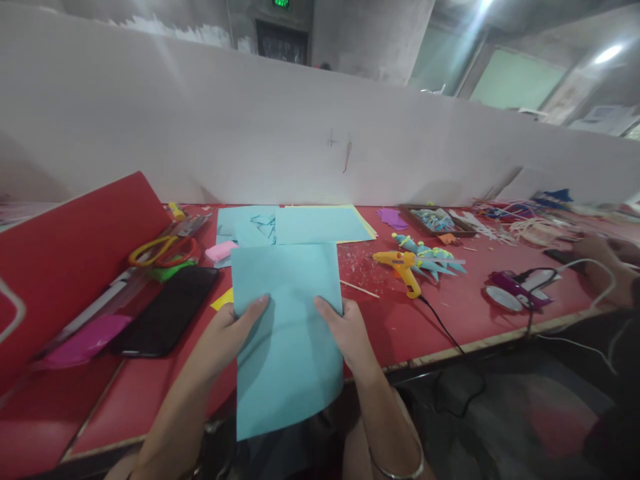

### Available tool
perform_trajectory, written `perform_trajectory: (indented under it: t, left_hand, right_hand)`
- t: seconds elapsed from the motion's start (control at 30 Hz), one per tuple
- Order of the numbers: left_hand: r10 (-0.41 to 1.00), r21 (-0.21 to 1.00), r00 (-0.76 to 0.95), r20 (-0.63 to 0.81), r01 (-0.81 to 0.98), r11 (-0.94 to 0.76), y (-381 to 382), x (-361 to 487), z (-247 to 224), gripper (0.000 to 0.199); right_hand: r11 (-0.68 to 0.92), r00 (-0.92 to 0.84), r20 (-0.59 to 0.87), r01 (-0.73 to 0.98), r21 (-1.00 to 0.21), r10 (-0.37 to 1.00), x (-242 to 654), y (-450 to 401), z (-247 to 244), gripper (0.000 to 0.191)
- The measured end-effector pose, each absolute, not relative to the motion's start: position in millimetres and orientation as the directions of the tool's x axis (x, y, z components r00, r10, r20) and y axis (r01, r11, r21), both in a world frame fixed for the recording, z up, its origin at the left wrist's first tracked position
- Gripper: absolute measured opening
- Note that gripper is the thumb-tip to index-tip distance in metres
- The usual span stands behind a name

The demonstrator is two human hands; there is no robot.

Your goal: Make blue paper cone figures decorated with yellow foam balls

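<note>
A light blue sheet of paper (287,333) hangs upright between my hands over the table's front edge. My left hand (237,330) grips its left side, thumb on the front, and my right hand (345,327) grips the right side the same way; the other fingers are hidden behind the paper. Beyond it on the red table lie another blue sheet (320,225) and blue scraps (263,227). A yellow glue gun (403,267) rests to the right, beside blue paper cones with yellow trim (430,257).
At left are a black phone (170,310), scissors (187,252) and a red board (75,247). At right lie a purple device (523,290), cables and a tray (437,222). Another person's hand (607,267) is at the far right. A white partition (250,133) stands behind.
</note>
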State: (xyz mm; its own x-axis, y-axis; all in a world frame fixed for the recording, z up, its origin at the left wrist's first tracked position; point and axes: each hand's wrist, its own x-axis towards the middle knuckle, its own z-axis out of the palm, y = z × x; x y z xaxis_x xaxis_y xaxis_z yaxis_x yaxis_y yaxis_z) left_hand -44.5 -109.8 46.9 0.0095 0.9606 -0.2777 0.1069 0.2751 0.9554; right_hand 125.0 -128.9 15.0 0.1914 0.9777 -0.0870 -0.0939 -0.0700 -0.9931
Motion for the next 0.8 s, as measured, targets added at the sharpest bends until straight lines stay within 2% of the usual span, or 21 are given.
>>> perform_trajectory:
  t: [0.47,0.8]
  left_hand:
    - [0.962,0.954,0.035,-0.27,0.147,0.263,-107.7,-47.1,43.2,0.047]
    - [0.987,0.952,0.075,-0.145,0.284,0.118,-102.7,-47.6,36.2,0.048]
  right_hand:
    - [-0.083,0.195,-0.088,-0.034,-0.996,0.977,125.3,-128.6,16.2,0.04]
    - [-0.071,0.126,-0.071,-0.004,-0.997,0.989,132.5,-127.8,17.5,0.038]
